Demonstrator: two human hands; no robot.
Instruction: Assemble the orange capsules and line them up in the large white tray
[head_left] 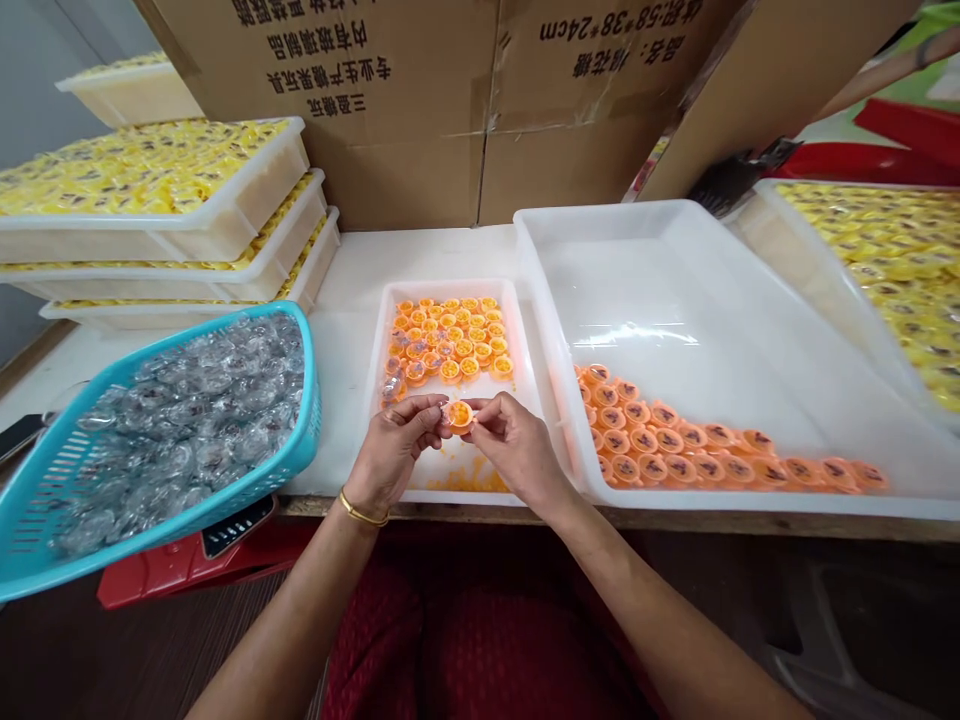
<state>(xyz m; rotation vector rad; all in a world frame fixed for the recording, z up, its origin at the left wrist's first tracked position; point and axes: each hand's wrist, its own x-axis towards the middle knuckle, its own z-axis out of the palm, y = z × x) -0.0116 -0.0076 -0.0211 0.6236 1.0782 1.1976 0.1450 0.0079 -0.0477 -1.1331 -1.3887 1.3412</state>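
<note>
Between my two hands, above the near half of a small white tray (534,365), is a small orange cup (460,413) filled with orange bits. My left hand (390,445) pinches its left side with thumb and fingertips; a clear bit shows there, too small to make out. On the right side, my right hand (521,445) grips the cup's edge between thumb and forefinger. Rows of similar filled orange cups (469,348) stand in the tray's far half, a few at the left with clear pieces on top. Loose orange bits (469,475) lie at its near end.
At left, a blue basket (309,415) holds many clear plastic pieces (202,410). A large white tray (637,260) at right has orange cups with dark-printed tops (652,440). Stacked trays of yellow packets (150,170) stand back left; a cardboard box (420,150) closes off the back.
</note>
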